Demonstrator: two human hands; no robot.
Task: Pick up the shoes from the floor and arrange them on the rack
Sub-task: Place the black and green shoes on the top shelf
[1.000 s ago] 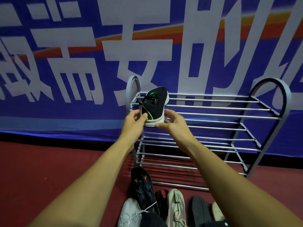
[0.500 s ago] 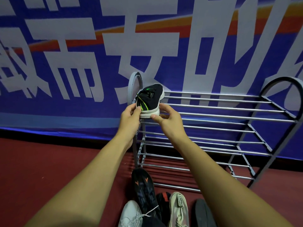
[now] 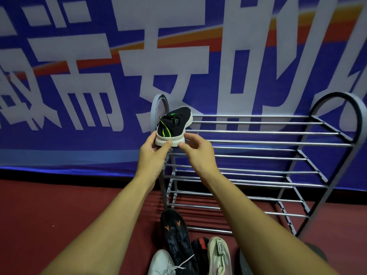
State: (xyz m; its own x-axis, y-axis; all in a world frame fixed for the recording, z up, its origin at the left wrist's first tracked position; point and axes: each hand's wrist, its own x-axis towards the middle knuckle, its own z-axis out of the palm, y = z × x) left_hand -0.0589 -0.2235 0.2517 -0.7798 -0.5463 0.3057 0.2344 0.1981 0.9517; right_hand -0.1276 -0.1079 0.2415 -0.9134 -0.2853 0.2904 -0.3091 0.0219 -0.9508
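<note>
Black shoe (image 3: 173,126), green-striped and white-soled, rests on the top tier at the left end of the rack (image 3: 258,143), heel at the front edge. Left hand (image 3: 153,155) and right hand (image 3: 198,153) each pinch the heel sole between thumb and fingers, one per side. Other shoes (image 3: 174,233) lie on the red floor (image 3: 59,215) before the rack's lower left corner.

Blue banner (image 3: 59,139); red, perhaps carpeted, floor (image 3: 59,211).
</note>
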